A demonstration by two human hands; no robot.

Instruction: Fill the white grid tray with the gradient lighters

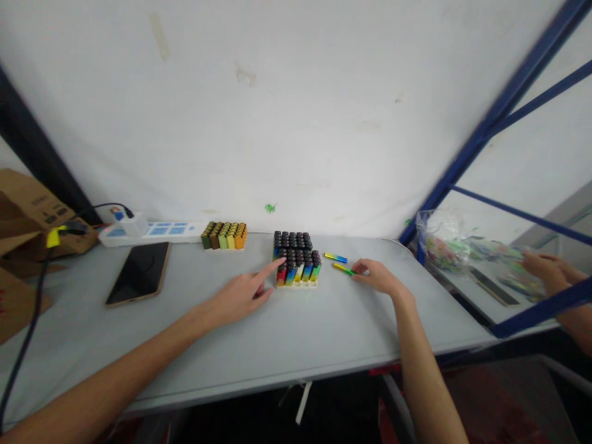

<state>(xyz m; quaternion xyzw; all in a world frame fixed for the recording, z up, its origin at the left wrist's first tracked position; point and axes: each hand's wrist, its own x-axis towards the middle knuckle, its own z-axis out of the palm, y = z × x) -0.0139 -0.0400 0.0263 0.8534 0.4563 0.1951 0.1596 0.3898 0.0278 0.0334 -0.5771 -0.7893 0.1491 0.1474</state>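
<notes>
Several lighters [299, 271] with black tops and red, blue, yellow or green bodies stand upright in rows in a white tray [305, 284]. My left hand [243, 297] lies at the tray's left side, its index finger stretched to the lighters and thumb apart, holding nothing. To the tray's right, my right hand [375, 275] pinches the near end of a slim yellow-green lighter [342, 268] on the table. That end is hidden by the fingers, and no black top shows. Just behind it lies a similar yellow-blue lighter [335, 257], untouched.
Another block of green, brown and yellow pieces [224, 236] stands near the wall. A phone [140, 273], a power strip [178, 230] and a cardboard bag [41, 216] are at left. A blue frame [456, 163] bounds the right; beyond it are plastic bags [441, 243] and another person's hands [548, 270].
</notes>
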